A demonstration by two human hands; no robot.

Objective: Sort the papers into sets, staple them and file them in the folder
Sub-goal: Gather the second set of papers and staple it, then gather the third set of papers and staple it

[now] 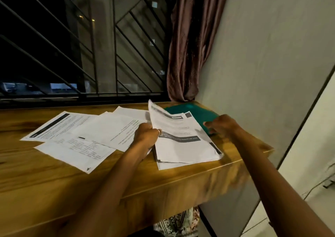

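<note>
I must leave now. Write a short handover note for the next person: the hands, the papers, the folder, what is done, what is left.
Left hand grips the stack at its left edge, top sheets lifted.
Right hand is on the green folder, at its near edge; blurred, grip unclear.
Folder lies flat in the far right corner of the desk. Loose sheets are spread left of the stack.
Done: one stack gathered.
Left: sort the loose sheets, staple, file. No stapler in view.

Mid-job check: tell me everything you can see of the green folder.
The green folder looks smooth, slightly glossy teal, seemingly closed and flat at the wooden table's far right corner, beside the wall. The stack of papers hides its left part. The right hand touches its near edge; whether it grips is unclear.
</note>
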